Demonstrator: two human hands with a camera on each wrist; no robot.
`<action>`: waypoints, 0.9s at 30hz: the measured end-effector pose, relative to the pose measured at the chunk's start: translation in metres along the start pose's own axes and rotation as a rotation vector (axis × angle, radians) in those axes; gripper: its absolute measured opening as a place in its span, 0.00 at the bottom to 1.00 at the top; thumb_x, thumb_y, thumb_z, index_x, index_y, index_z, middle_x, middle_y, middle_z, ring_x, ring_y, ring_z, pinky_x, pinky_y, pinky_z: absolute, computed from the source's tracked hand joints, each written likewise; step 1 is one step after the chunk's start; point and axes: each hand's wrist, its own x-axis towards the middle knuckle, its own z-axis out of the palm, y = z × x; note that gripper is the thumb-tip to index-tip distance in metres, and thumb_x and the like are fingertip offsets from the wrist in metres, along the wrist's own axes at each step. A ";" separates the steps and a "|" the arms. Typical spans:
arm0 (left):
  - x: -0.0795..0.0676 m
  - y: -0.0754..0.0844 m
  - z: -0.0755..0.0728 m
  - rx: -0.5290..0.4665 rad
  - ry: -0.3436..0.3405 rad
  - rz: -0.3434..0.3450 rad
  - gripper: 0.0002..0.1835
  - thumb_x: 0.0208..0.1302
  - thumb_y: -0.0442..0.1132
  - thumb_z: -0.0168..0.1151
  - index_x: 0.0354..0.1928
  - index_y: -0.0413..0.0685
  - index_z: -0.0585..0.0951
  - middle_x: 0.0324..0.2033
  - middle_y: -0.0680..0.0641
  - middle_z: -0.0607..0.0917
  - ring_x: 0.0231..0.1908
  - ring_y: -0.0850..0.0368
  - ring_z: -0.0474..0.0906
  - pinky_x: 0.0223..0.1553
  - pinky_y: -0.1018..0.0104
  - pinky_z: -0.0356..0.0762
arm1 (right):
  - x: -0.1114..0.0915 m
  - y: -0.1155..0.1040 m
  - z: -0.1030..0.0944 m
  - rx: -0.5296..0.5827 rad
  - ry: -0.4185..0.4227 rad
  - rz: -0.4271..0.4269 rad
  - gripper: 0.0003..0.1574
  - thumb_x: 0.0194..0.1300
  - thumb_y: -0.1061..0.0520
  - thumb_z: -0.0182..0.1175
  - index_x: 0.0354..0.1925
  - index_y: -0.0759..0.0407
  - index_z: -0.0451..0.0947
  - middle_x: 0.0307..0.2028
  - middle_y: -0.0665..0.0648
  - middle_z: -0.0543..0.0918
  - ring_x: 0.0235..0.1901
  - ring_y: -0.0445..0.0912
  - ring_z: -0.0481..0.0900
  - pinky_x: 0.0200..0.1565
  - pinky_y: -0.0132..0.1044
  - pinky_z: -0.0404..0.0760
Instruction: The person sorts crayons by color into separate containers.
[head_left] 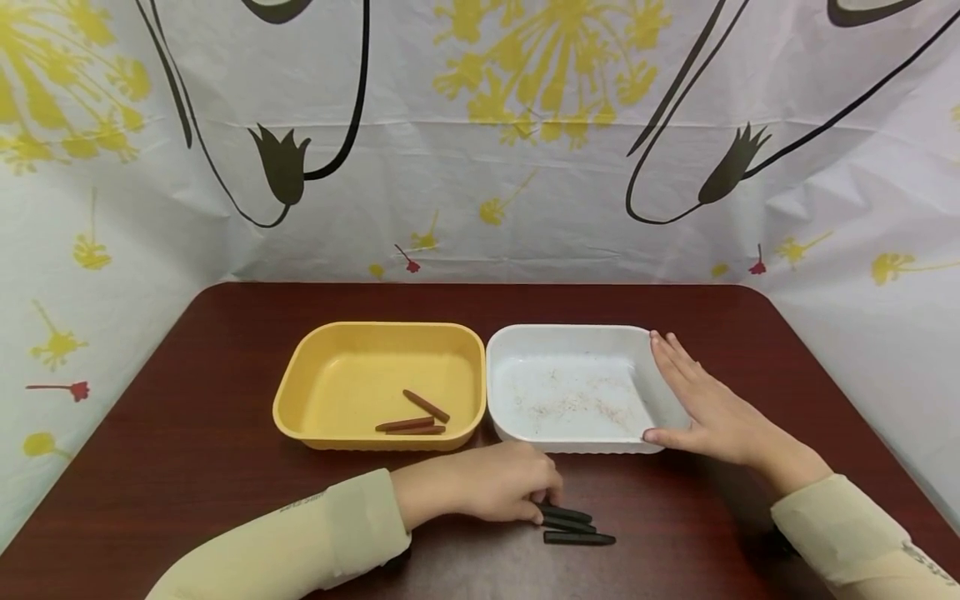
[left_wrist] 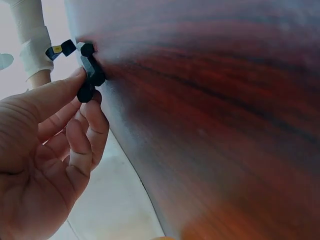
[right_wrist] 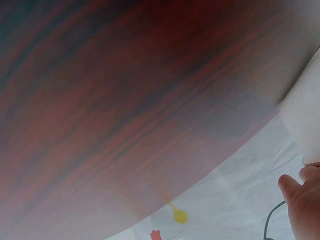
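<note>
1. My left hand (head_left: pixel 510 483) is low in the middle of the frame. My thumb and finger pinch one black crayon (left_wrist: pixel 86 95) near its end.
2. Two more black crayons (head_left: pixel 579 538) lie just beside the one I pinch, to the right of my fingertips and under the white tray in the frame. All three lie side by side, with their tips pointing to the right.
3. My right hand (head_left: pixel 716 415) is on the right side of the frame. Its fingers are straight, and my thumb is spread far from them. I touch the right side of the white tray, with fingers near its top right corner and thumb near its bottom right corner.
4. The white tray (head_left: pixel 570 338) sits right of the middle, and little brown specks dot its bottom.
5. The yellow tray (head_left: pixel 352 379) is left of the middle, just beside the white one. Three brown crayons (head_left: pixel 426 405) lie in it, at the lower right. One of them slants.
6. The trays sit on a shiny, dark red-brown table (head_left: pixel 150 483).
7. Behind it, a white sheet (head_left: pixel 420 192) with yellow, red and dark flowers fills the top.
8. I have light tan sleeves (head_left: pixel 367 517).
</note>
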 end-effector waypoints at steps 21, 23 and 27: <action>-0.017 0.004 -0.008 0.055 0.111 0.018 0.03 0.61 0.39 0.68 0.36 0.55 0.85 0.29 0.61 0.79 0.29 0.74 0.69 0.32 0.86 0.63 | 0.000 0.001 0.001 -0.026 0.021 -0.031 0.73 0.55 0.39 0.71 0.79 0.64 0.36 0.80 0.56 0.38 0.79 0.42 0.27 0.67 0.15 0.29; -0.018 0.005 -0.009 0.056 0.116 0.023 0.03 0.61 0.39 0.67 0.36 0.55 0.85 0.29 0.61 0.79 0.29 0.73 0.69 0.32 0.86 0.63 | 0.000 0.001 0.002 -0.024 0.017 -0.028 0.73 0.55 0.39 0.71 0.79 0.63 0.36 0.80 0.56 0.38 0.79 0.42 0.27 0.67 0.15 0.29; -0.019 0.007 -0.010 0.061 0.136 0.033 0.04 0.62 0.39 0.67 0.38 0.55 0.86 0.29 0.61 0.79 0.29 0.73 0.69 0.32 0.86 0.64 | 0.000 0.001 0.002 -0.020 0.014 -0.022 0.73 0.55 0.39 0.71 0.79 0.63 0.36 0.80 0.55 0.38 0.79 0.42 0.27 0.67 0.16 0.29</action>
